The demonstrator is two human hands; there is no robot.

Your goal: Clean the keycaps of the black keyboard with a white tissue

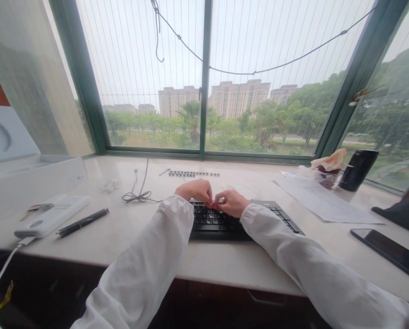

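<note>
A black keyboard lies on the pale stone sill in front of me. My left hand and my right hand are both over its far edge, fingers curled and pinched together around something small and red that I cannot make out. Both arms wear white sleeves. A row of removed grey keycaps lies on the sill beyond the hands, with a small tool beside it.
A coiled cable, a black pen and a white power bank lie at the left. Paper sheets, a black cup, a bag with wrappers and a phone sit at the right. Window behind.
</note>
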